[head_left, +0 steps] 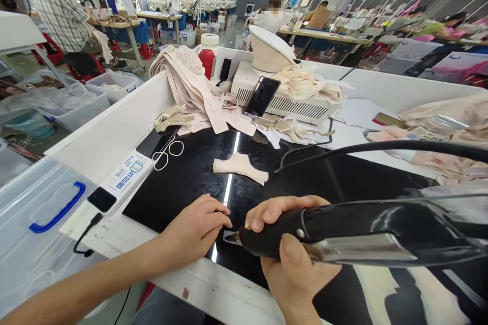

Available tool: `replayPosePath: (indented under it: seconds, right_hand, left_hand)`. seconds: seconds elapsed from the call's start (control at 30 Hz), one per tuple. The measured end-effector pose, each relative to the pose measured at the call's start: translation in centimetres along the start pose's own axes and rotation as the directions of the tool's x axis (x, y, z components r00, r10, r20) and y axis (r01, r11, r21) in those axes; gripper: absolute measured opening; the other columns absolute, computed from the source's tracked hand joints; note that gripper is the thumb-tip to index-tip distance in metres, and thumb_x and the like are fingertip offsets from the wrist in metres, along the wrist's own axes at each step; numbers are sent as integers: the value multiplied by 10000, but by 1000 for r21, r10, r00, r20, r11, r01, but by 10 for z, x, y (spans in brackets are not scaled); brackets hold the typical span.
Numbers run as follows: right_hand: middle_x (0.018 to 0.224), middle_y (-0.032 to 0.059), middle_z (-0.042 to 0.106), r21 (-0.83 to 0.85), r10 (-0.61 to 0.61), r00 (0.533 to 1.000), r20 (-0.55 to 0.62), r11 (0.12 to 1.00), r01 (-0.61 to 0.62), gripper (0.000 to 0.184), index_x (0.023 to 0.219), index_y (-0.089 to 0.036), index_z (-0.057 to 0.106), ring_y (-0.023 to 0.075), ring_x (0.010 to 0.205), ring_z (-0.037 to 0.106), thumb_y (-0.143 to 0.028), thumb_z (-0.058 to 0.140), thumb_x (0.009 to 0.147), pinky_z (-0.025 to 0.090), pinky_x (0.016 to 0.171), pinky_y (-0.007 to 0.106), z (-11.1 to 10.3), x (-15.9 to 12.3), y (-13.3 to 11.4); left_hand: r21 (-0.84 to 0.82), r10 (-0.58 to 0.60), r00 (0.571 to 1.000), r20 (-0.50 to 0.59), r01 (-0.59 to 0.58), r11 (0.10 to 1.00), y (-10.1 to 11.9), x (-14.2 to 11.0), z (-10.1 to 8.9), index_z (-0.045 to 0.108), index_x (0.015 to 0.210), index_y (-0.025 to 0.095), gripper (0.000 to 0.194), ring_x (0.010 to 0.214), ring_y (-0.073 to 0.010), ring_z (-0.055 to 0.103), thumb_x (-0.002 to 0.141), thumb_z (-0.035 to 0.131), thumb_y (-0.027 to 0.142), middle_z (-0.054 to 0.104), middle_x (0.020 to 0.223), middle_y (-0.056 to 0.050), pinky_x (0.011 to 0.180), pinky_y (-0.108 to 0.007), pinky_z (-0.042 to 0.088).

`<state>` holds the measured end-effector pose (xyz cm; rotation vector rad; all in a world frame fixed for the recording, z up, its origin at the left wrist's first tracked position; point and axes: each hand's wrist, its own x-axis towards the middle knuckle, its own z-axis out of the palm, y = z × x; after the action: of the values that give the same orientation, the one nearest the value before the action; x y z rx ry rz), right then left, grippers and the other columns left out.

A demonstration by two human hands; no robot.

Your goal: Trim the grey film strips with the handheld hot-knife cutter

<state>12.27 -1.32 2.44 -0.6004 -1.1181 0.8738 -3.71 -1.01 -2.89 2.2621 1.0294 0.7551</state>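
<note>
My right hand (295, 259) is wrapped round a thick black hand-held power tool (354, 231) with a metal lever along its side. The tool's pointed tip faces left, close to the black work surface (183, 203). Under the tip lies a small pale piece (232, 237), too small to name. Beside it, my left hand (194, 231) rests low, its fingers curled and drawn together. Whatever lies beneath those fingertips is hidden. Farther back on the black surface sits a cream curved fabric piece (241, 166), apart from both hands.
A black cable (381, 148) arches over the right side. Cream fabric strips (194, 91) heap at the back beside a white vented box (293, 104) with a phone (262, 96) leaning on it. A looped white cord (162, 157) lies left. Pale pieces (373, 289) lie front right.
</note>
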Motion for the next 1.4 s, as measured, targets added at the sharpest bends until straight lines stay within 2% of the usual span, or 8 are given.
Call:
replayPosePath:
  seconds: [0.17,0.23,0.33,0.43,0.57,0.7,0.97,1.4]
  right_hand:
    - [777,-34,628,-9,-21,996,-86,1000,20,343,1093,-263,594,142,573,580,-344,782,818,524,497,296,-9,8,-16]
    - [753,-37,629,-30,-46,990,-135,999,42,359,1076,-258,605,140,556,565,-361,800,793,522,484,289,-15,12,-23]
    - [732,-40,634,-62,-58,982,-180,997,47,368,1045,-252,614,137,536,556,-366,822,764,516,471,286,-24,16,-28]
    - [741,-41,635,-79,-61,977,-204,996,46,372,1046,-257,614,136,541,566,-353,830,758,522,489,293,-30,16,-28]
    - [764,-36,638,-83,-77,976,-203,995,61,336,1070,-263,614,141,564,584,-328,798,797,523,501,302,-31,13,-25]
    - [788,-34,637,-92,-86,979,-183,993,71,325,1099,-265,599,151,599,612,-321,770,829,527,525,314,-31,12,-20]
    - [778,-39,629,-111,-87,984,-157,991,70,359,1126,-271,580,149,598,581,-359,768,833,519,533,312,-30,12,-12]
    - [779,-32,616,-130,-73,980,-183,990,50,341,1106,-279,595,165,587,598,-337,777,824,515,512,326,-26,12,-10]
  left_hand:
    - [87,105,987,124,-116,989,0,-5,-2,703,999,196,340,1186,-239,569,885,477,-32,652,1211,-78,1156,-510,391]
    - [68,144,974,173,-158,985,-2,-1,-6,692,1023,194,344,1171,-225,587,887,473,-35,651,1220,-81,1149,-481,407]
    - [18,236,946,221,-246,969,-5,16,-14,666,1076,178,291,1152,-209,598,936,474,11,660,1203,-89,1083,-396,471]
    - [-33,334,900,280,-339,940,-6,40,-20,619,1146,166,244,1172,-215,599,949,532,52,687,1193,-80,1131,-422,419]
    - [-139,354,857,375,-326,935,-6,60,-20,568,1262,216,416,1300,-250,552,882,710,123,683,1278,-51,1200,-471,323]
    - [-172,320,839,441,-271,947,-11,59,-17,538,1351,276,550,1407,-280,471,856,774,232,661,1331,-59,1225,-563,229]
    - [-154,293,820,491,-249,956,-14,55,-16,509,1372,256,549,1431,-278,443,879,749,297,650,1347,-77,1223,-580,212]
    - [-156,322,856,403,-283,946,-16,53,-8,536,1334,236,649,1369,-291,514,784,828,417,680,1297,-84,1232,-506,207]
